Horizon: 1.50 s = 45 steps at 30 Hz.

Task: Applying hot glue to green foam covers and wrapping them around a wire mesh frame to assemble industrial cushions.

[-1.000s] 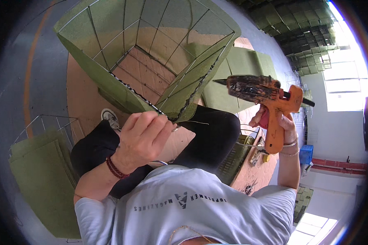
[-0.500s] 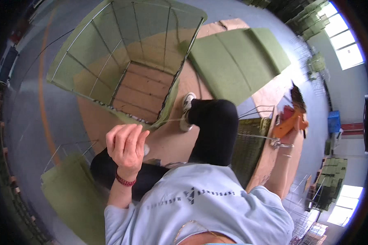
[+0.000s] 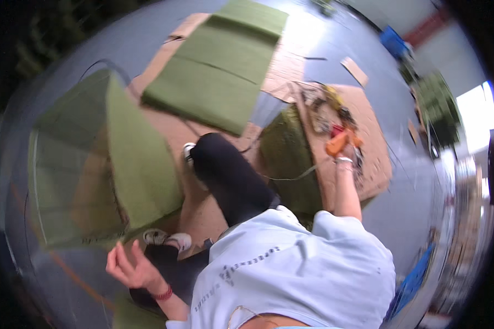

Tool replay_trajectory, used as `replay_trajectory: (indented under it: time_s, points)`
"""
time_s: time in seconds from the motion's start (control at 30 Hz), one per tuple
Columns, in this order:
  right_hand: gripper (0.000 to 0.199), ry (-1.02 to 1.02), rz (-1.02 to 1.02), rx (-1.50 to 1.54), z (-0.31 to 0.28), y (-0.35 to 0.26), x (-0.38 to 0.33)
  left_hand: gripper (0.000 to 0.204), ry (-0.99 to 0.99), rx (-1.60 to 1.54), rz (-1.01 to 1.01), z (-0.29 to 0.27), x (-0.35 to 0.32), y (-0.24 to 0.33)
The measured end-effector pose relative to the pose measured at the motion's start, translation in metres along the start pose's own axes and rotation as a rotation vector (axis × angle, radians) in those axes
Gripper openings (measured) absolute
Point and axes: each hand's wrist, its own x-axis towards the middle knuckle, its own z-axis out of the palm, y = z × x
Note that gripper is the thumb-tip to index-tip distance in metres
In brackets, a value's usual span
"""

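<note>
My left hand [image 3: 130, 267] is beside the lower edge of a wire-framed box [image 3: 74, 186] covered in green sheet. Its fingers are loosely bent and apart, with nothing visible in them. My right hand [image 3: 344, 153] reaches to a cardboard-topped stand and closes on an orange tool [image 3: 335, 143], whose exact kind is blurred. A red item sits against that tool. A thin pale strand [image 3: 293, 178] curves from near my right hand toward my knee.
A folded green panel [image 3: 214, 66] lies on cardboard ahead. The stand's cardboard top [image 3: 368, 126] carries a yellow-and-dark bundle [image 3: 337, 101]; its side [image 3: 291, 153] is green. Stacked green goods [image 3: 436, 104] stand at the right. An orange line [image 3: 77, 277] crosses the floor.
The view has turned right. My left hand has lowered and its fingers have spread. My right hand has moved onto the orange tool. The box's green flap now stands across its opening.
</note>
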Motion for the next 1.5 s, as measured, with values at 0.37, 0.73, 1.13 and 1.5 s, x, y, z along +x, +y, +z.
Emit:
replay_trajectory:
  time_s: [0.37, 0.73, 1.13, 1.5]
  points:
    - [0.037, 0.111, -0.147, 0.013, 0.109, -0.009, -0.074, 0.021, 0.011, -0.01, 0.088, 0.007, 0.005, 0.002]
    - [0.038, 0.597, -0.026, -0.511, 0.047, 0.056, 0.008, 0.017, 0.045, 0.057, 0.068, -0.004, 0.001, -0.005]
    - [0.03, -0.22, -0.775, -1.745, 0.161, 0.007, -0.055, 0.013, -0.066, -0.326, 0.127, 0.026, -0.036, 0.032]
    - [0.025, 0.691, -0.508, -1.914, -0.05, -0.191, -0.168, 0.022, -0.941, -0.628, -0.377, 0.201, -0.162, 0.0]
